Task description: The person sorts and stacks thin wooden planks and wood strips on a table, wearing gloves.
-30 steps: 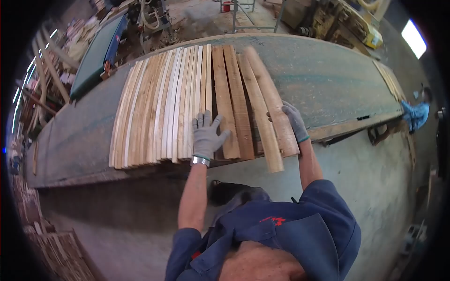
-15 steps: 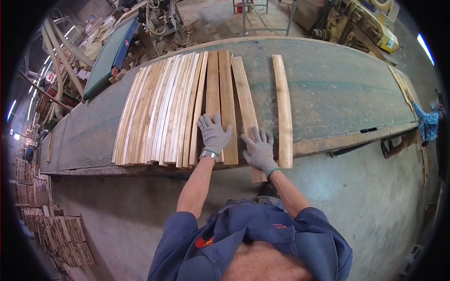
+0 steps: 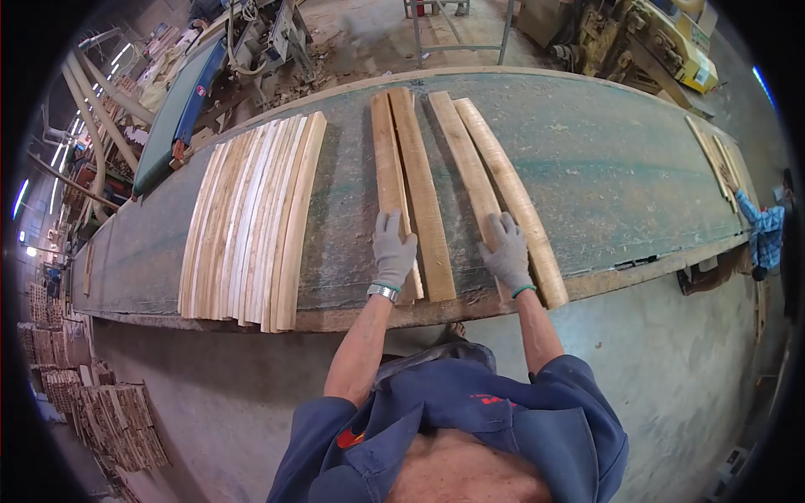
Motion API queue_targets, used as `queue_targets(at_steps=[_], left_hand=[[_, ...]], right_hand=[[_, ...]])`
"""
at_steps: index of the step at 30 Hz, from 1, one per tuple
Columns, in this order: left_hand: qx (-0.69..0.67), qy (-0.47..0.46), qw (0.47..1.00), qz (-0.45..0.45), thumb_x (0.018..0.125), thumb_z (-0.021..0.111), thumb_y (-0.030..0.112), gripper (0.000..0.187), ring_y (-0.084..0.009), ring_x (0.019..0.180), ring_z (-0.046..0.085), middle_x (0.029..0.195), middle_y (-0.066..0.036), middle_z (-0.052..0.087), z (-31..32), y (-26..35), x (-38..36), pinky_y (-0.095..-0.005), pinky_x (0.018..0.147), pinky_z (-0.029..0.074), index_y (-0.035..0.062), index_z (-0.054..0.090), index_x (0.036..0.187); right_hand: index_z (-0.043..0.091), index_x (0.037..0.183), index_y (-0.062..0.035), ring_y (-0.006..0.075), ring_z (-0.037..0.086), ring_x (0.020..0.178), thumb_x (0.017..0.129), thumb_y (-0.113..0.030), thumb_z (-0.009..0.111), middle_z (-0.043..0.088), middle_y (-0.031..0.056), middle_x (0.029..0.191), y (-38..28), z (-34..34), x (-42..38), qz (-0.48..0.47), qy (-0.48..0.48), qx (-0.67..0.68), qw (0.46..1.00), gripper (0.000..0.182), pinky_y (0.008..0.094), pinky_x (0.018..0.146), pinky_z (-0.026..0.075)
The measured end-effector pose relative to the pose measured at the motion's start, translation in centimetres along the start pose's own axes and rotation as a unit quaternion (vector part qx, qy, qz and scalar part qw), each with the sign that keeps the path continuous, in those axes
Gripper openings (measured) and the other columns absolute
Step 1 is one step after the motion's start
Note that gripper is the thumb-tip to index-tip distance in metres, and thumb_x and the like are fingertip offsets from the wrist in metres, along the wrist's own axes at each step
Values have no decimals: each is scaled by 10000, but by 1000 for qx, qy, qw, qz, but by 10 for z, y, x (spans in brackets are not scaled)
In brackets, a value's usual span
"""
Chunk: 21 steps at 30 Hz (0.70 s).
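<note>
My left hand (image 3: 394,256), in a grey glove, lies on a brown wooden board (image 3: 388,159) with fingers stretched out. A second board (image 3: 423,193) runs close against it on the right, and a paler edge shows under my left hand. My right hand (image 3: 507,258), gloved too, rests with fingers spread on the near part of another board (image 3: 459,151). Right of that hand lies a slightly curved, lighter board (image 3: 511,184), whose far end nearly touches its neighbour. To the left, several pale strips (image 3: 247,218) stand packed side by side in a row.
The long green worktable (image 3: 604,184) has a worn wooden front edge. At its right end a person in a blue checked sleeve (image 3: 761,222) reaches to some strips (image 3: 713,159). Stacked wood (image 3: 122,427) sits on the floor at lower left. Machinery (image 3: 654,42) stands behind the table.
The boards under my hands have separated from the pale row, leaving a gap. My right hand has slid its board right, up beside the curved board. The pale row appears further left.
</note>
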<state>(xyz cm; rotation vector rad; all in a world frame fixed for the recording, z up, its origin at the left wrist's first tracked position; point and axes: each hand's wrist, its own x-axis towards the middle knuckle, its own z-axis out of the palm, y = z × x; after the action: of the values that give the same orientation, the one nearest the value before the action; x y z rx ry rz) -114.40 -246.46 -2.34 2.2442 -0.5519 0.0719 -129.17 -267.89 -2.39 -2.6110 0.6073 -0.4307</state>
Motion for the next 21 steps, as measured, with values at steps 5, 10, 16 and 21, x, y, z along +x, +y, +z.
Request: queue_targets(at_steps=[5,10,16,21], left_hand=[[36,22,999,14,760,719,107,585,-372,1265,499,1392,-213,505,-30,-7,-2,-416,1067,423,10,556,1313],[181,-53,978,84,767,729,130,544,-368,1250,508,1357,-208,525,-66,-76,0,-414,1066,421,28,589,1283],[168,9,980,107,795,723,267,493,-442,1297,413,1378,-214,488,-60,-54,8,-502,1095,360,86,625,1243],[209,65,974,50,843,679,355,593,-472,1353,349,1423,-255,444,-61,-57,6,-553,1124,301,100,540,1359]], right_hand=[[530,1331,-126,414,500,1213,777,-209,710,498,176,1371,52,-21,11,2,22,9,1000,588,498,987,450],[491,1336,-44,432,510,1201,766,-394,758,473,264,1380,-1,-19,1,7,154,-156,976,720,512,963,445],[444,1420,-28,465,455,1290,668,-353,841,418,299,1442,-119,35,7,60,-35,141,988,910,485,1056,410],[547,1291,-4,474,509,1168,697,-195,793,459,184,1417,-69,42,15,116,0,499,859,671,477,1009,447]])
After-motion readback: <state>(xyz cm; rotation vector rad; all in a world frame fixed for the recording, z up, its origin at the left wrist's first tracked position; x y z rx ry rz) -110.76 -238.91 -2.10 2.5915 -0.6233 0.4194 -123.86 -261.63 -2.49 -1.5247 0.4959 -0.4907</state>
